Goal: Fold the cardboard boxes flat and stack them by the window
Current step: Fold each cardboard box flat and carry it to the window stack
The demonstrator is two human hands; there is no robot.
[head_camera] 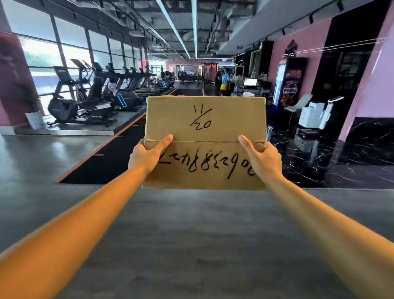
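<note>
A brown cardboard box (206, 125) with black handwriting on its closed top flaps is held out in front of me at arm's length. My left hand (146, 156) grips its left side, thumb lying across the top flap seam. My right hand (261, 159) grips the right side the same way, thumb on top. My fingers go under or behind the box and are hidden. The box's lower sides are out of sight behind its top face.
A row of exercise machines (81, 99) lines the large windows (44, 52) at the left. Grey floor (187, 239) stretches ahead, with a black mat strip (114, 154). A drinks fridge (289, 83), a white chair and white equipment stand at the right. Two people (222, 81) stand far off.
</note>
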